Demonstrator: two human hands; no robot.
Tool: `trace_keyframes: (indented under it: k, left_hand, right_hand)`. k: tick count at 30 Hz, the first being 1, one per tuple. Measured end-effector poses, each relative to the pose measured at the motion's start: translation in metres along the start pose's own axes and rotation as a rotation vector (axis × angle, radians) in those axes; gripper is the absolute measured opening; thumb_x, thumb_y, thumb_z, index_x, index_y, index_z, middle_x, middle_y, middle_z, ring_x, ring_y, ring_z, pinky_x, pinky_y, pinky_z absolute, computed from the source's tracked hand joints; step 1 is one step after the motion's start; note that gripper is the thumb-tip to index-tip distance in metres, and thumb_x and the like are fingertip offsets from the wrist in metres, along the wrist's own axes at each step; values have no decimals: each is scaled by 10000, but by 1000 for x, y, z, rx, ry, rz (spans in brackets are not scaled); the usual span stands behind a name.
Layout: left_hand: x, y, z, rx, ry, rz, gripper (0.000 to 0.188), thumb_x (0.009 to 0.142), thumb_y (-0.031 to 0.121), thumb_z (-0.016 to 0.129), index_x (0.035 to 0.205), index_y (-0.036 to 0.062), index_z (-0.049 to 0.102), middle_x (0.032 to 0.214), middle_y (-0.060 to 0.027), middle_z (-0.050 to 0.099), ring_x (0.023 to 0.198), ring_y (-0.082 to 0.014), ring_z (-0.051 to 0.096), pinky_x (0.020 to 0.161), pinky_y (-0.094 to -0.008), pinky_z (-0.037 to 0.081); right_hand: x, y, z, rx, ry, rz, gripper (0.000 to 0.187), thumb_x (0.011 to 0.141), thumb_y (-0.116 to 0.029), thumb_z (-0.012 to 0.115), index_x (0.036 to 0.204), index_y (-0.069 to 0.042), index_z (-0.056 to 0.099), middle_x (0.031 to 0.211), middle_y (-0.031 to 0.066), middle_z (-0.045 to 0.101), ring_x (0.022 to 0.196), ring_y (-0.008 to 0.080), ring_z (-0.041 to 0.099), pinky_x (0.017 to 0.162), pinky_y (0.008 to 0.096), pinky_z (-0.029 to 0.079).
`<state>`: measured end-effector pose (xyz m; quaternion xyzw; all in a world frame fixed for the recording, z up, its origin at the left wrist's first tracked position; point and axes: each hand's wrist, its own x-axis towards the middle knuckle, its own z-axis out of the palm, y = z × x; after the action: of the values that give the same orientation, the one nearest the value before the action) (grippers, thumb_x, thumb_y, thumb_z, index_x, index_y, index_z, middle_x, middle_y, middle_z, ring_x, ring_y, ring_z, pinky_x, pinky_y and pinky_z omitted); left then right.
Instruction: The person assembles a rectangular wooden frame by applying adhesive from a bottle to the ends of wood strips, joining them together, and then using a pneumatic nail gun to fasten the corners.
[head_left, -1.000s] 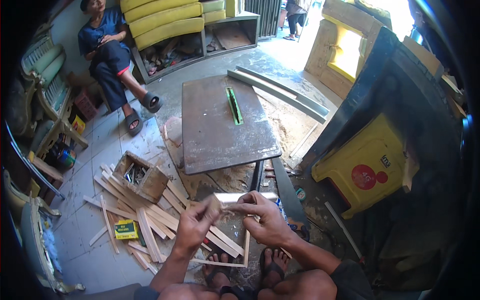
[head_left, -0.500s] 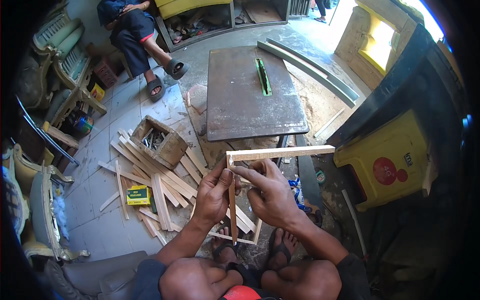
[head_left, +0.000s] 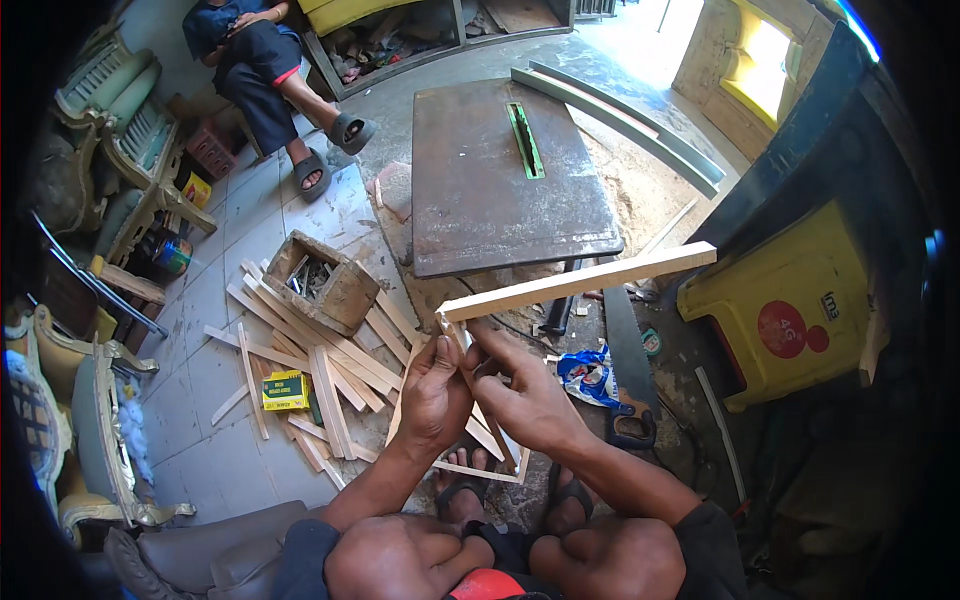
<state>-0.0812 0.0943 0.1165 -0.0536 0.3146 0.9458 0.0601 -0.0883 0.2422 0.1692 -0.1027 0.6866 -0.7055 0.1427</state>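
Observation:
Two pale wooden strips meet at a corner in front of me, with a whitish smear at the joint. The upper strip reaches out to the right; the other runs down toward my feet. My left hand is closed around the lower strip just below the corner, thumb up. On the other side, my right hand has its fingers curled against the same lower strip. More thin strips form an angled shape by my feet; whether they join the held piece I cannot tell.
A table saw with a green-edged blade slot stands ahead. Left are loose wooden strips, a wooden box of hardware and a yellow-green box. A handsaw, blue-white packet and yellow stool lie right. A person sits far left.
The upper strip has swung so its right end rises and comes forward. My right hand's pointing finger has left the joint and curled against the lower strip. My left hand keeps its hold.

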Motion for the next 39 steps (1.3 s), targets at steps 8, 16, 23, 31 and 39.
trace_keyframes:
  k: [8,16,23,31,39]
  left_hand:
    - [9,-13,-27,-65,-95,-110,316,1090,260,536,1345,80,588,1137,-41,659,1122,-204,631,1047,-425,505]
    - [42,55,-37,-337,118,122,462,1100,380,468,1379,19,544,1068,-111,619,991,-211,602,953,-376,520]
    - [64,103,-72,-391,139,383,424,1119,336,425,1336,-11,535,1082,-151,548,911,-226,509,794,-357,485]
    - [62,98,-74,-373,231,388,441,1140,296,362,1335,-73,505,1005,-142,483,877,-220,451,802,-353,450]
    - [56,119,-89,-283,360,458,378,1142,317,357,1255,-12,506,993,-132,513,847,-218,496,768,-374,476]
  right_hand:
    - [-1,-11,-9,-153,-50,-197,579,852,-39,521,1429,-55,570,1035,132,513,909,223,577,776,364,503]
    - [-28,-5,-50,-312,51,-264,657,763,121,443,1378,-23,623,1169,126,521,940,175,557,819,297,516]
    - [-52,22,-32,-623,-48,-358,784,724,59,632,1486,-114,567,1199,197,568,1014,336,592,845,399,522]
    - [-35,27,-19,-900,-37,-456,889,708,-66,739,1553,-169,480,1293,186,533,1102,368,570,922,453,507]
    - [-34,28,-30,-1229,-194,-590,559,803,-253,693,1359,-194,666,1290,117,565,1180,311,561,927,434,480]
